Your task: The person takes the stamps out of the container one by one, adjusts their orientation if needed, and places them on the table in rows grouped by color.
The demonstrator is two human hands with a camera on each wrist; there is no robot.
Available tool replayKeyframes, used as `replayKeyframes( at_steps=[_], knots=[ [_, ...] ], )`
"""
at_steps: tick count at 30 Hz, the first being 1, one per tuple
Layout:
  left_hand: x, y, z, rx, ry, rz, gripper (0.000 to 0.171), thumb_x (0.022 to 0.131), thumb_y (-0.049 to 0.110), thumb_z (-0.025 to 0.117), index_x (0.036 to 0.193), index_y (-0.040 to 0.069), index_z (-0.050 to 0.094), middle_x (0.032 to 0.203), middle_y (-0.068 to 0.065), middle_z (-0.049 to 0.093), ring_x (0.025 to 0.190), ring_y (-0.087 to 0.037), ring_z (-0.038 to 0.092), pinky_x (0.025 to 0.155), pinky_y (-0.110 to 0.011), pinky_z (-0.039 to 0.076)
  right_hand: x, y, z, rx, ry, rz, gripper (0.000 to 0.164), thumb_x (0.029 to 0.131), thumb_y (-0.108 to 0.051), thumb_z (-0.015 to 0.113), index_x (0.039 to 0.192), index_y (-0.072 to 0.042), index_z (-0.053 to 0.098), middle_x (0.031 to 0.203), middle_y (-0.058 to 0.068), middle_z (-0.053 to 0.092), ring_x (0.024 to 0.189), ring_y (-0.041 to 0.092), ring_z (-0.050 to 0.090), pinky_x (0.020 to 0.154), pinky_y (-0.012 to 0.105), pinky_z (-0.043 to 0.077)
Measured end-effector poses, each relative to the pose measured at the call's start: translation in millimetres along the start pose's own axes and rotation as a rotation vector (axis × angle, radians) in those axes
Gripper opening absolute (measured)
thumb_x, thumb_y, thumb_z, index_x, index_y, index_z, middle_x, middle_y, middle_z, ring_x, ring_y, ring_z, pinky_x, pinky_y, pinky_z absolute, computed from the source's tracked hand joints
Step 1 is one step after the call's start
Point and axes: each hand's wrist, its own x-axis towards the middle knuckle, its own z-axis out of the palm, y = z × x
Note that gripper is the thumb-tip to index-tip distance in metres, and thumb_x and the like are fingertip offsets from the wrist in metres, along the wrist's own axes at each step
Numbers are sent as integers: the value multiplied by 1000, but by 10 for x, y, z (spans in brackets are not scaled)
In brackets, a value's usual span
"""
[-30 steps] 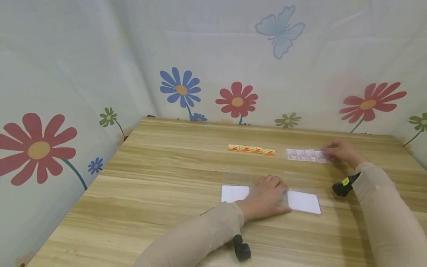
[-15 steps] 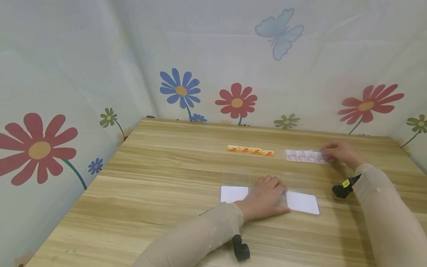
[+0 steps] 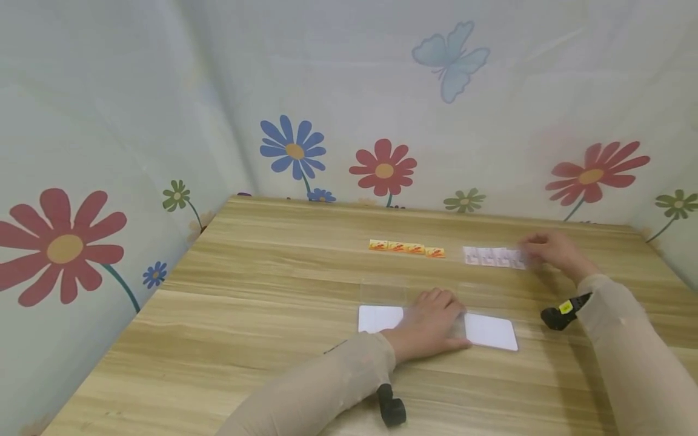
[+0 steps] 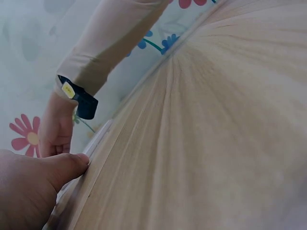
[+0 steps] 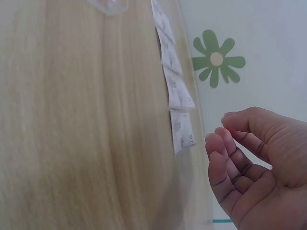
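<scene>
My left hand (image 3: pixel 431 321) rests palm down on the middle of a flat row of pieces on the wooden table. A white rectangle (image 3: pixel 380 319) shows on its left, another white rectangle (image 3: pixel 491 331) on its right; whatever lies under the palm is hidden. In the left wrist view the thumb (image 4: pixel 69 167) lies straight along a white edge. My right hand (image 3: pixel 556 251) hovers at the right end of a row of small white printed sachets (image 3: pixel 491 257). From the right wrist, its fingers look loosely bent with nothing between them, beside the end sachet (image 5: pixel 182 132).
Left of the white sachets lies a row of orange-yellow packets (image 3: pixel 406 247). Clear plastic flaps (image 3: pixel 383 292) extend behind the white rectangles, hard to see against the wood. A white curtain (image 3: pixel 338 72) with printed flowers stands along the table's back and left edges.
The head view has tilted up slightly. My right hand stays at the end of the sachet row, with only a slight leftward shift; the left hand keeps its place.
</scene>
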Motion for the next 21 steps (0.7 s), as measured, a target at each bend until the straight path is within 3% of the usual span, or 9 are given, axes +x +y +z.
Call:
replayKeyframes(
  at_steps=[4,8,14,21],
  knots=[
    [-2,14,-16,3,-3,-5,56,85,62,58,125,22,58,121,8,54,115,-10,48,103,-26,38,-38,-27,1,37,26,-47,40,100,-19,49,124,14,51,110,31,61,82,10,60,70,25,54],
    [-7,16,-5,9,3,-7,57,85,63,58,125,23,58,121,7,55,114,-10,49,103,-26,39,-71,-32,17,44,44,-62,41,100,-20,48,125,13,49,116,35,58,86,15,62,70,25,54],
    [-9,16,18,17,13,-5,57,85,63,58,124,23,58,121,7,55,114,-10,49,102,-25,39,-145,-79,25,38,76,-85,40,101,-21,47,124,12,50,116,34,58,86,21,63,71,28,55],
    [-10,19,2,8,21,0,56,85,63,59,123,23,59,120,7,55,113,-10,49,102,-25,39,-219,-127,51,14,126,-93,40,100,-24,48,123,8,53,114,31,60,83,15,61,69,27,53]
  ],
)
